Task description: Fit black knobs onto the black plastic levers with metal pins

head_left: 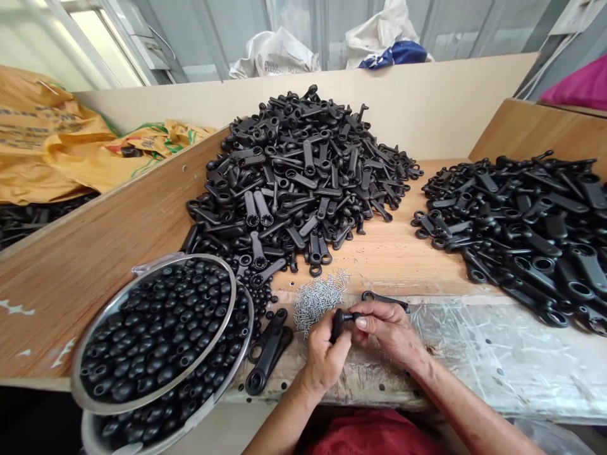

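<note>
My left hand [325, 354] is closed around a black plastic crank handle [337, 323], above the front of the bench. A short peg on the handle points right, and my right hand [389, 332] pinches at its tip; whether a separate small part sits there I cannot tell. Just behind the hands lies a heap of small silver screws [318, 300]. Another crank handle [384, 299] rests by my right fingers. To the left of my left hand a few more handles [269, 360] lie together on the bench.
Two overlapping metal bowls [232, 278] of round black knobs [156, 335] stand at left. A tall pile of black crank handles [303, 177] rises at the back, with another pile [535, 221] at right. Wooden boards [109, 234] border the bench; yellow sacks [57, 133] lie beyond.
</note>
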A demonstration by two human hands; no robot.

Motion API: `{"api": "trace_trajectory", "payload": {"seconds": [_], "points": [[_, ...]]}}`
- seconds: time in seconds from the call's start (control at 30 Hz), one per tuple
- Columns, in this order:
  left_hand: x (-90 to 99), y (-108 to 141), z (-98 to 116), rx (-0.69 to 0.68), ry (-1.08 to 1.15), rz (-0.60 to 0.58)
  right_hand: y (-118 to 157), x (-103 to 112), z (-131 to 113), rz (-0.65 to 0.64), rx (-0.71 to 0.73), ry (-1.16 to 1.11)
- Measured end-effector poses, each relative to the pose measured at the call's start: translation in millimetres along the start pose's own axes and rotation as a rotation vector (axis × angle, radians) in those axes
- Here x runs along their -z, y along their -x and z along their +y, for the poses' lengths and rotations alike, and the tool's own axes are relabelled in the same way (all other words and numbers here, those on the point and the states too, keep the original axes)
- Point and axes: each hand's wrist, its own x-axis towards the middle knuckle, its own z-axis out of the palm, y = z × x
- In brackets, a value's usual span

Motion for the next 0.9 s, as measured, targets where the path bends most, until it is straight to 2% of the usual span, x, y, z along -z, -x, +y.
{"api": "trace_trajectory", "payload": {"seconds": [0.2, 0.33, 0.43, 0.53, 0.6, 0.7, 0.77, 0.83, 0.9], "points": [[-8.4, 2.0, -5.8, -0.045, -0.171, 0.030, -1.2, -1.6, 5.5, 0.029, -0.032, -0.108], [-13.1, 4.8, -12.5, -0.028, -0.344, 0.073, -1.0, -0.3, 8.1, 0.045, -0.065, -0.147], [-12.4, 5.2, -16.5, -0.004, -0.468, 0.037, 0.1, 2.7, 10.9, 0.061, -0.077, -0.118], [-7.4, 3.3, -17.6, 0.020, -0.608, -0.080, 2.9, 10.6, 7.6, 0.039, -0.121, 0.043], [-5.3, 0.5, -14.5, 0.035, -0.711, -0.203, 6.4, 19.1, -1.4, -0.059, -0.149, 0.266], [-9.6, -4.5, -3.4, 0.065, -0.875, -0.395, 14.4, 33.6, -22.8, -0.201, -0.039, 0.785], [-16.4, -7.3, 6.1, 0.083, -0.977, -0.496, 20.4, 41.5, -35.9, -0.137, 0.059, 1.077], [-23.0, -9.4, 14.9, 0.083, -1.053, -0.580, 24.9, 45.6, -42.7, -0.047, 0.060, 1.135], [-27.2, -11.2, 21.8, 0.069, -1.103, -0.653, 26.7, 45.9, -41.6, -0.055, -0.007, 1.010]]}}
